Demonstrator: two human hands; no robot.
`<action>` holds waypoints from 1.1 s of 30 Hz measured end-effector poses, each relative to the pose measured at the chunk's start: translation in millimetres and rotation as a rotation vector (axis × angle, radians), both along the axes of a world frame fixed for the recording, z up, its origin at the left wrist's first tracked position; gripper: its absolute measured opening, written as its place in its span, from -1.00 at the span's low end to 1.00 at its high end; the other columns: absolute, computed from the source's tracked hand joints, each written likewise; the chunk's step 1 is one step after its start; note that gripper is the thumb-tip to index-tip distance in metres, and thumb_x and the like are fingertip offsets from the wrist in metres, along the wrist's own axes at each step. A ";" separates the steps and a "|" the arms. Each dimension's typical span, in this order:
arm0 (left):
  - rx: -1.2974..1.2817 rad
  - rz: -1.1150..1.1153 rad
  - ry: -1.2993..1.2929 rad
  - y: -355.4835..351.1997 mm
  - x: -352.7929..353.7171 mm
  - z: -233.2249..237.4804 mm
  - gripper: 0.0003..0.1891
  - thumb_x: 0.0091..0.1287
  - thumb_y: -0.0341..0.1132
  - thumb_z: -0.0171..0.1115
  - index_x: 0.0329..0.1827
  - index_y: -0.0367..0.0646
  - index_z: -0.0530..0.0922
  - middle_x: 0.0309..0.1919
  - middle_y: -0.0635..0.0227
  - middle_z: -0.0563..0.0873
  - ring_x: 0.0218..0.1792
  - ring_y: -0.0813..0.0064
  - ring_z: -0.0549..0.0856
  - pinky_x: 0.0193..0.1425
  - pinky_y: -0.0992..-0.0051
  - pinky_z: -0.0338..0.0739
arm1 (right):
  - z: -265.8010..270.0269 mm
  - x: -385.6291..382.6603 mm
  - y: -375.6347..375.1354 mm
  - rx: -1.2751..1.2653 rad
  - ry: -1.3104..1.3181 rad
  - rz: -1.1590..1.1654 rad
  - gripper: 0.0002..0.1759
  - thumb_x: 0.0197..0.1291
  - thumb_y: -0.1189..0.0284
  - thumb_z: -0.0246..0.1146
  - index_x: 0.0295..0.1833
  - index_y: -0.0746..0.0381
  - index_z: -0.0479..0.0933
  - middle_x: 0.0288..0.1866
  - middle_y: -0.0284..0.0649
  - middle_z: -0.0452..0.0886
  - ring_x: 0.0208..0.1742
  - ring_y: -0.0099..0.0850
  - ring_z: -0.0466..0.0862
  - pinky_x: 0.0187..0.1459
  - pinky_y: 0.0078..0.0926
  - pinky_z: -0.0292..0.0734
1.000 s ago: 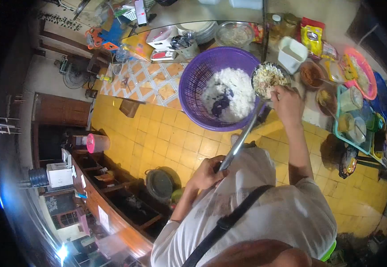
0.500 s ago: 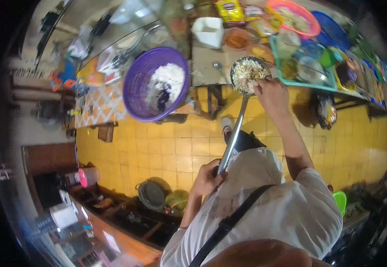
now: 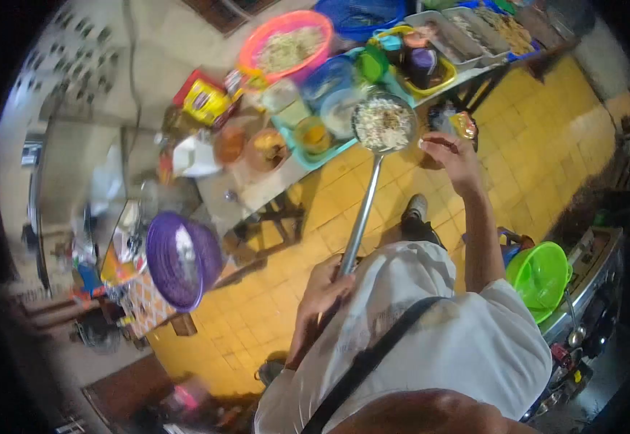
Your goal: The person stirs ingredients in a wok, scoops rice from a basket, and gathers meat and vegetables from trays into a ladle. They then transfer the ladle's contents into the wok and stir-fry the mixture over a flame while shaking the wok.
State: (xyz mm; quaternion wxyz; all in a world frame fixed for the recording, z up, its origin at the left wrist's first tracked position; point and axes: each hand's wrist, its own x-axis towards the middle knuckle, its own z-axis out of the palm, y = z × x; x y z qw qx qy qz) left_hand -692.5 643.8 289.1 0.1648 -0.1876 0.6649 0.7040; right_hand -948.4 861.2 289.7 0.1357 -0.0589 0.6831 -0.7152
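Across the top of your view, table (image 3: 257, 194): crowded with tubs and baskets, with a teal tray (image 3: 329, 153) at its near edge.
Purple basket (image 3: 182, 259): far to your left, well apart from both hands.
Green bowl (image 3: 539, 275): low on your right, near your right elbow, untouched.
Long-handled ladle (image 3: 382, 123): its bowl, full of a pale rice mix, hangs over the tray's near edge. It has 1 long axis, running from your waist up and away towards the table.
Left hand (image 3: 322, 293): clenched round the near end of the handle, far from the bowl.
Right hand (image 3: 451, 155): the nearer of your 2 hands to the bowl, just right of its rim. Its fingers are loosely curled and grip nothing that shows.
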 end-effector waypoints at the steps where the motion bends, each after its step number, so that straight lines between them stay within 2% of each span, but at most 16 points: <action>1: 0.059 0.027 -0.042 9.4 -24.9 8.5 -0.76 0.16 -0.40 0.20 -0.15 -0.32 0.46 -0.63 0.45 0.44 -0.67 0.69 0.39 -0.63 0.63 0.25 | 13.6 -11.4 21.5 0.112 -0.131 0.026 -0.80 0.10 0.43 0.28 -0.19 0.33 0.58 -0.38 -0.40 0.59 -0.34 -0.65 0.52 -0.27 -0.69 0.40; 3: 0.107 0.022 -0.024 22.1 -67.3 -0.1 -0.78 0.17 -0.46 0.17 -0.15 -0.33 0.42 -0.65 0.42 0.44 -0.78 0.68 0.35 -0.73 0.64 0.20 | 0.6 -41.2 58.5 0.165 -0.143 0.037 -0.82 0.10 0.45 0.27 -0.21 0.32 0.57 -0.38 -0.40 0.59 -0.33 -0.66 0.51 -0.26 -0.69 0.39; 5: 0.109 0.034 -0.059 35.5 -112.0 3.6 -0.78 0.17 -0.47 0.16 -0.14 -0.33 0.41 -0.65 0.42 0.43 -0.77 0.67 0.36 -0.73 0.64 0.22 | -14.0 -67.4 84.7 0.280 -0.096 0.043 -0.89 0.11 0.49 0.24 -0.29 0.32 0.56 -0.40 -0.40 0.58 -0.34 -0.66 0.50 -0.28 -0.67 0.38; 8: 0.129 0.053 -0.061 47.7 -162.8 4.0 -0.78 0.19 -0.50 0.13 -0.11 -0.32 0.40 -0.66 0.42 0.43 -0.77 0.65 0.38 -0.73 0.63 0.24 | -53.9 -106.6 120.3 0.320 -0.155 0.069 -0.89 0.11 0.45 0.23 -0.29 0.27 0.56 -0.41 -0.46 0.54 -0.37 -0.67 0.44 -0.28 -0.66 0.35; 9: 0.151 0.048 -0.054 52.2 -177.9 7.2 -0.78 0.19 -0.48 0.15 -0.11 -0.32 0.41 -0.65 0.41 0.45 -0.76 0.63 0.41 -0.70 0.62 0.28 | -66.3 -121.6 134.1 0.389 -0.091 0.115 -0.90 0.10 0.49 0.22 -0.28 0.29 0.56 -0.42 -0.44 0.54 -0.36 -0.64 0.47 -0.23 -0.63 0.38; 13: 0.174 0.060 -0.044 66.0 -232.5 11.7 -0.76 0.19 -0.45 0.18 -0.11 -0.32 0.41 -0.64 0.39 0.48 -0.76 0.60 0.44 -0.69 0.61 0.33 | -64.4 -158.1 149.1 0.313 -0.186 0.048 -0.89 0.10 0.49 0.22 -0.27 0.30 0.56 -0.42 -0.42 0.57 -0.35 -0.61 0.50 -0.20 -0.61 0.39; 16: 0.108 0.046 0.005 66.2 -270.3 7.5 -0.74 0.19 -0.43 0.18 -0.09 -0.32 0.40 -0.62 0.39 0.49 -0.76 0.61 0.44 -0.69 0.61 0.33 | -64.2 -195.1 156.8 0.426 -0.120 0.072 -0.87 0.14 0.50 0.18 -0.27 0.35 0.57 -0.42 -0.34 0.58 -0.40 -0.60 0.48 -0.32 -0.57 0.39; 18: 0.098 0.087 0.031 70.3 -297.2 2.9 -0.75 0.19 -0.45 0.15 -0.09 -0.31 0.40 -0.61 0.39 0.49 -0.76 0.61 0.44 -0.69 0.62 0.33 | -86.6 -221.3 169.4 0.405 -0.098 0.034 -0.83 0.13 0.48 0.20 -0.24 0.37 0.57 -0.42 -0.31 0.59 -0.40 -0.59 0.48 -0.33 -0.56 0.39; 20: 0.055 0.095 0.014 78.7 -328.8 16.6 -0.72 0.18 -0.43 0.19 -0.08 -0.31 0.40 -0.61 0.41 0.49 -0.76 0.63 0.43 -0.69 0.62 0.32 | -84.3 -245.2 173.0 0.408 -0.121 0.055 -0.80 0.11 0.44 0.22 -0.23 0.37 0.57 -0.43 -0.27 0.60 -0.40 -0.56 0.51 -0.31 -0.55 0.41; 22: 0.056 0.102 0.055 83.5 -358.9 8.5 -0.77 0.21 -0.44 0.14 -0.09 -0.29 0.40 -0.65 0.41 0.44 -0.80 0.66 0.39 -0.75 0.66 0.24 | -78.5 -272.7 177.3 0.474 -0.082 0.041 -0.80 0.11 0.43 0.23 -0.23 0.35 0.58 -0.42 -0.24 0.63 -0.38 -0.53 0.55 -0.30 -0.54 0.44; 24: 0.090 0.095 0.059 86.7 -389.5 -0.6 -0.76 0.21 -0.45 0.15 -0.08 -0.31 0.40 -0.63 0.41 0.47 -0.78 0.65 0.41 -0.72 0.64 0.28 | -65.6 -303.8 183.5 0.534 0.024 0.047 -0.82 0.11 0.45 0.22 -0.22 0.32 0.58 -0.38 -0.20 0.65 -0.35 -0.51 0.60 -0.30 -0.52 0.48; 26: 0.125 0.083 0.056 90.4 -422.8 -2.2 -0.74 0.20 -0.46 0.15 -0.07 -0.33 0.40 -0.61 0.40 0.49 -0.75 0.64 0.43 -0.69 0.63 0.32 | -62.8 -336.5 187.5 0.500 0.056 0.040 -0.77 0.15 0.43 0.20 -0.13 0.34 0.55 -0.34 -0.21 0.65 -0.34 -0.52 0.61 -0.31 -0.54 0.49; 28: 0.142 0.076 0.084 100.5 -450.8 -6.7 -0.75 0.20 -0.46 0.14 -0.08 -0.32 0.41 -0.61 0.41 0.49 -0.75 0.65 0.43 -0.69 0.63 0.32 | -54.1 -366.5 190.6 0.276 -0.121 -0.148 -0.72 0.20 0.44 0.17 -0.03 0.39 0.49 -0.26 -0.22 0.66 -0.31 -0.53 0.63 -0.30 -0.56 0.50; 29: 0.163 0.088 0.091 106.4 -463.6 -5.6 -0.76 0.20 -0.47 0.13 -0.08 -0.32 0.41 -0.62 0.41 0.48 -0.75 0.64 0.43 -0.68 0.63 0.31 | -51.9 -383.4 194.7 0.387 -0.068 -0.154 -0.70 0.24 0.48 0.14 0.03 0.42 0.44 -0.20 -0.19 0.65 -0.31 -0.53 0.63 -0.30 -0.56 0.52; 32: 0.102 0.068 0.071 117.8 -490.5 -6.2 -0.76 0.20 -0.47 0.14 -0.09 -0.31 0.40 -0.62 0.41 0.47 -0.75 0.64 0.43 -0.68 0.63 0.30 | -53.3 -416.5 213.0 0.503 0.094 -0.078 -0.72 0.23 0.51 0.13 0.02 0.41 0.46 -0.18 -0.14 0.65 -0.33 -0.52 0.64 -0.31 -0.55 0.52; 33: 0.111 0.105 0.037 124.6 -496.4 -0.9 -0.78 0.20 -0.46 0.15 -0.11 -0.30 0.41 -0.63 0.42 0.46 -0.75 0.65 0.42 -0.67 0.64 0.29 | -80.5 -424.7 226.9 0.456 0.116 -0.119 -0.74 0.23 0.49 0.14 0.00 0.39 0.48 -0.19 -0.14 0.65 -0.37 -0.52 0.62 -0.30 -0.56 0.52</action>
